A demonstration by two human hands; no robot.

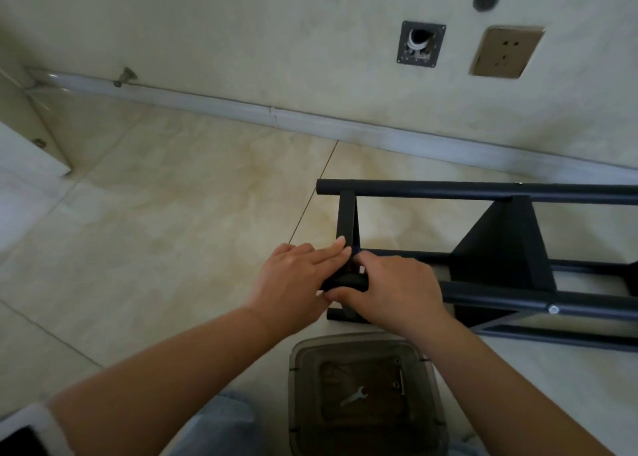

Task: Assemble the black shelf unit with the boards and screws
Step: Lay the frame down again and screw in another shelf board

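Black shelf unit (483, 241) of smooth round tubes, flat matte boards (500, 245).

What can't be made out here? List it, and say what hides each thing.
Head view only:
- The joint on the near tube: covered by the left hand and right hand.
- The black shelf frame: its right part is cut off by the frame edge.
- Small parts beside the wrench in the grey bin: too small and dim to identify.
- Any loose boards: none in view.
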